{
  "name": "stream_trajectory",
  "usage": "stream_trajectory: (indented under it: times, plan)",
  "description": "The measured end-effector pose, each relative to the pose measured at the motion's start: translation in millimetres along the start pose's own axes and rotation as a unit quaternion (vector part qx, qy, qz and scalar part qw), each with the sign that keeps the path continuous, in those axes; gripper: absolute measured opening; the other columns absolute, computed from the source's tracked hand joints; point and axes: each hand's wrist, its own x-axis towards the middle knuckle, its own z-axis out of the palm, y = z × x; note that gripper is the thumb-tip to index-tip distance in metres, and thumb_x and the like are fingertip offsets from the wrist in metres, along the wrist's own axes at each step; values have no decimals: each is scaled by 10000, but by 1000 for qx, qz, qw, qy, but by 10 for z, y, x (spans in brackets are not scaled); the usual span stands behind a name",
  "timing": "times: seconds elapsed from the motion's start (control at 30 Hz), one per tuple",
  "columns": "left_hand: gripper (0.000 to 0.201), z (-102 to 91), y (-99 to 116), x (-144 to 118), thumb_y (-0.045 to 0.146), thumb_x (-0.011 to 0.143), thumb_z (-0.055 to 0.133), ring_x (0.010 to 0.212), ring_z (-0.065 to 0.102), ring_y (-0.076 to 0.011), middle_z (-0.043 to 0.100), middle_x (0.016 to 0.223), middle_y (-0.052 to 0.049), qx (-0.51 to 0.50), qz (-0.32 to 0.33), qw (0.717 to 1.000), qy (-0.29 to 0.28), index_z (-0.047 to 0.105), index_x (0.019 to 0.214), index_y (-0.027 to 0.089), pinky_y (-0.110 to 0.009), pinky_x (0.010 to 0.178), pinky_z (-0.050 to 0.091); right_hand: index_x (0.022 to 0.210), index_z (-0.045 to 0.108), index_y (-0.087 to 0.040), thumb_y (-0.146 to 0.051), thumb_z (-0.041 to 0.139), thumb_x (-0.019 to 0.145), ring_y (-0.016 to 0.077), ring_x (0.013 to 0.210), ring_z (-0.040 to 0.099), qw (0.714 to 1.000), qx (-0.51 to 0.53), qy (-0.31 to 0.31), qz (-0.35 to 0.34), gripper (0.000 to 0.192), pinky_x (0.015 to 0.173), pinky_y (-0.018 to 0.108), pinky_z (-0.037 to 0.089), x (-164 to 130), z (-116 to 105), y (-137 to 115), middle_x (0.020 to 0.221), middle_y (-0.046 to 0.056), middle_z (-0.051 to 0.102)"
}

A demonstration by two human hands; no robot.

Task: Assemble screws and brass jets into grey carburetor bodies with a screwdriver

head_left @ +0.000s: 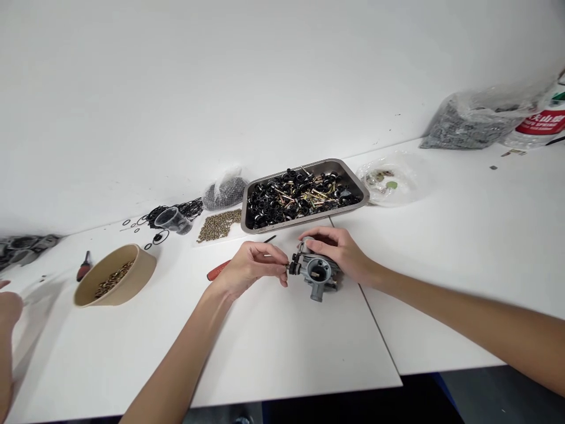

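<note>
Reading labels first: only writing is a red label on the bottle [541, 123] at upper right, characters plus "SPRING", partly cut off by the frame edge. Carburetor [318, 274] sits on the counter [463, 235] at frame centre. Right hand [339, 250] wraps over its back, holding it. Left hand [251, 268] pinches a small part [293, 268] at its left side; the part is too small to identify. Tray [304, 194] just behind holds black rings and brass pins. Brass heap [219, 225] and bowl [115, 277] lie left of it. Screwdriver [220, 270] is half hidden behind the left hand. Another person's hand [9, 309] is cut off at left edge. Grey bag [472, 123] contents unclear. Counter's front edge runs near the bottom; open room lower centre and right.
</note>
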Motion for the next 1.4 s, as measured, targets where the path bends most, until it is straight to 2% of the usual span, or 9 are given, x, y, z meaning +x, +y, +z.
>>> stream_trajectory:
  times: [0.33,0.53,0.77,0.97,1.23,1.4]
  plan:
    - [193,60,-64,44,157,622,845,592,681,-198,700,799,-74,-37,20,999,-1,701,737,99,-352,611,581,987,678,-137,-377,647,854,136,728,586,1000,16,-3,-5,276,643,244,452,3,10,-23,846,41,661]
    - [215,73,-95,39,174,648,836,605,676,-191,684,713,-56,-30,6,999,-12,682,786,115,-328,630,557,985,679,-140,-376,640,853,137,721,580,1000,10,0,-1,273,627,241,443,-7,8,-22,837,38,656]
    - [230,27,-3,4,202,675,816,637,689,-207,703,691,-72,20,-9,999,-31,692,850,117,-348,714,543,974,685,-147,-372,643,845,147,757,595,1000,6,-1,-7,262,654,247,455,-3,8,-32,863,40,664]
    - [180,20,11,-4,218,675,817,628,686,-190,712,730,-70,36,4,999,-14,704,777,122,-335,719,541,972,681,-142,-370,645,850,142,751,601,1000,12,-1,-4,261,651,245,462,1,18,-40,862,41,669]
    - [200,-17,67,-27,215,706,782,656,689,-205,724,706,-110,78,9,997,-2,738,864,100,-344,728,571,982,679,-143,-372,641,854,150,773,610,1000,6,0,-4,266,660,248,467,-13,10,-36,880,47,673]
    - [229,-12,143,-97,231,730,762,711,675,-187,729,768,-98,146,-12,989,-29,760,937,134,-328,759,568,968,679,-140,-376,638,854,154,773,611,1000,11,0,-5,266,667,254,471,-12,12,-36,872,52,672]
